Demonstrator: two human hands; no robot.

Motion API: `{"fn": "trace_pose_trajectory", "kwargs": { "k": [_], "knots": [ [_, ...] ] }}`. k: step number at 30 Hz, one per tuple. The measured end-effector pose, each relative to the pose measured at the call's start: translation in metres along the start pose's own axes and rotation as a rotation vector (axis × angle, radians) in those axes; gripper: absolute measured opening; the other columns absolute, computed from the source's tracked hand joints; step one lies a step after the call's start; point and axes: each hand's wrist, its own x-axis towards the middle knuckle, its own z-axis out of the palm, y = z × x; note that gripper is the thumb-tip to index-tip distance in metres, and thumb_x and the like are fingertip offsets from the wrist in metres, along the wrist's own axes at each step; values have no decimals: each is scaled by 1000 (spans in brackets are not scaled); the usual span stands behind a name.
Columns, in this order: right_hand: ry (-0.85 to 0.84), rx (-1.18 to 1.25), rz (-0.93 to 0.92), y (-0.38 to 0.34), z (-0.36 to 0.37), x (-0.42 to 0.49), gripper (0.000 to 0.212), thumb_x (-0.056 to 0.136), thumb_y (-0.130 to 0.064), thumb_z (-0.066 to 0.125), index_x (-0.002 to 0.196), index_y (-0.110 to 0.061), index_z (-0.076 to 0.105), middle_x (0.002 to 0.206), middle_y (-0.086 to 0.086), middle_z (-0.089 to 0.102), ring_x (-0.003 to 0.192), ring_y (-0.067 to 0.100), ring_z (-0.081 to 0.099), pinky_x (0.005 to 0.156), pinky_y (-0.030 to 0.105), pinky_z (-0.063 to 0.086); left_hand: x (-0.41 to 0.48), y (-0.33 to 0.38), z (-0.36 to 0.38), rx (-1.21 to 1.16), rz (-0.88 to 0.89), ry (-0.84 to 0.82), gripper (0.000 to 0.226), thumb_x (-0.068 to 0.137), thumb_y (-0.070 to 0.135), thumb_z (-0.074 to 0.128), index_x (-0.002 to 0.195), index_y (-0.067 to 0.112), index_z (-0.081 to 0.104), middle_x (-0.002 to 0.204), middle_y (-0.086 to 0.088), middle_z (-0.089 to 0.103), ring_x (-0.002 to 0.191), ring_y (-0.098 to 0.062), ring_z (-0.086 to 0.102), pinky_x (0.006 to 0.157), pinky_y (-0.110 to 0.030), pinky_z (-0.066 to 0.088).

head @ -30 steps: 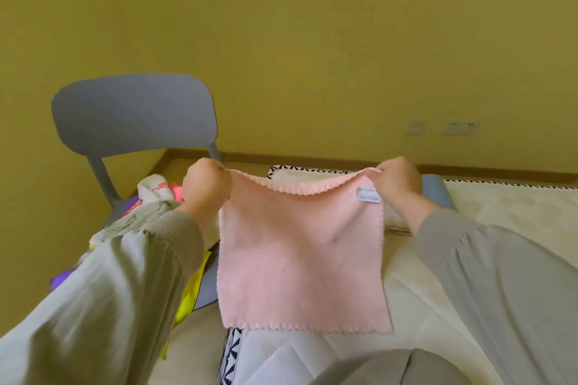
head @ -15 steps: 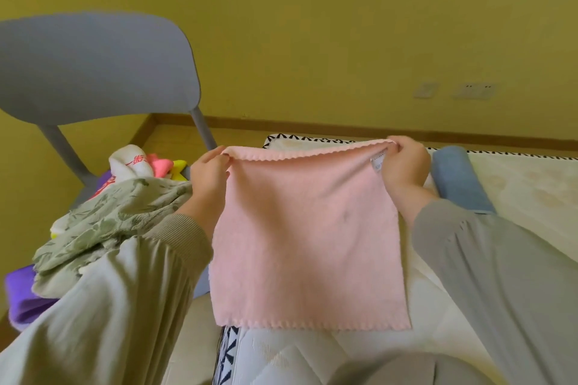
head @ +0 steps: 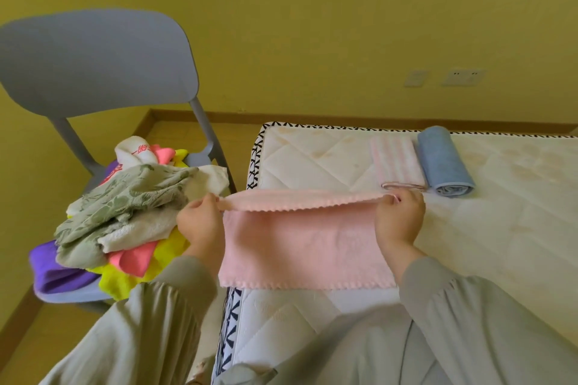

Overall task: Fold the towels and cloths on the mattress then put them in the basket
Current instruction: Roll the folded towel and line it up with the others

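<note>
Left hand [head: 200, 222]: fingers curled, pinching the left upper corner of the pink cloth [head: 306, 247]. Right hand [head: 398, 219]: fingers curled, pinching the right upper corner of the same cloth.

The pink cloth is stretched flat between the two hands above the near left part of the mattress [head: 500, 228]. Its top edge is tipped over into a narrow band. Its scalloped lower edge hangs level. Whether that lower edge touches the mattress cannot be told.

Further back on the mattress, a folded striped pink towel [head: 395, 162] lies touching a rolled blue towel [head: 444, 162] on its right. Both are just beyond the right hand.

A grey chair [head: 93, 56] stands left of the mattress, against the yellow wall [head: 312, 25]. Its seat carries a loose pile of cloths [head: 131, 206] with a green patterned piece on top and white, pink, yellow and purple pieces beneath. The left hand is just beside this pile. Two sockets [head: 463, 76] are set in the wall above the mattress.
</note>
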Motion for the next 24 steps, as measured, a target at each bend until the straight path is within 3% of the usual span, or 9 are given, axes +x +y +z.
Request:
{"fn": "trace_pose_trajectory", "kwargs": {
  "k": [3, 6, 8, 14, 17, 20, 24],
  "knots": [
    [-154, -168, 222, 16, -3, -12, 27, 84, -6, 43, 92, 2, 68, 107, 22, 59, 96, 38, 55, 82, 35, 47, -15, -28, -14, 267, 22, -4, 19, 82, 17, 49, 71, 6, 59, 70, -10, 55, 72, -28, 49, 66, -34, 40],
    [-262, -403, 266, 15, -11, -11, 32, 91, -13, 39, 108, -1, 63, 118, 21, 53, 107, 37, 51, 87, 39, 43, -19, -44, -18, 545, 153, -22, 26, 84, 21, 50, 100, 5, 65, 110, -18, 53, 107, -37, 48, 93, -41, 42],
    [-291, -401, 293, 15, -11, -10, 36, 94, -18, 37, 118, 1, 57, 125, 22, 48, 113, 38, 47, 92, 41, 40, -19, -47, -14, 645, 268, -92, 31, 87, 13, 52, 116, 6, 60, 126, -18, 43, 119, -36, 41, 96, -41, 38],
    [-422, -350, 360, 24, 16, -12, 49, 90, -32, 49, 128, -2, 43, 131, 19, 48, 119, 37, 46, 95, 45, 43, -1, -56, 0, 996, 316, -323, 42, 100, 26, 35, 136, 7, 45, 134, -20, 45, 123, -37, 41, 102, -41, 32],
    [-390, -379, 299, 23, 26, -10, 55, 87, -34, 53, 130, -2, 42, 132, 18, 47, 121, 37, 44, 98, 46, 41, 18, -58, 3, 1011, 353, -290, 42, 101, 25, 28, 133, 4, 45, 130, -21, 50, 120, -38, 42, 99, -42, 34],
    [-344, -360, 295, 25, 36, -2, 55, 83, -36, 55, 125, -2, 48, 126, 19, 54, 116, 38, 49, 97, 46, 43, 36, -55, 6, 966, 339, -287, 39, 98, 22, 35, 131, 4, 45, 126, -21, 53, 115, -39, 46, 93, -43, 41],
    [-309, -329, 364, 28, 45, 9, 47, 80, -39, 52, 114, -7, 56, 112, 16, 62, 102, 38, 58, 89, 43, 48, 49, -43, 20, 878, 340, -386, 50, 99, 24, 37, 147, 11, 27, 137, -17, 49, 120, -37, 49, 90, -37, 41]
  ]
}}
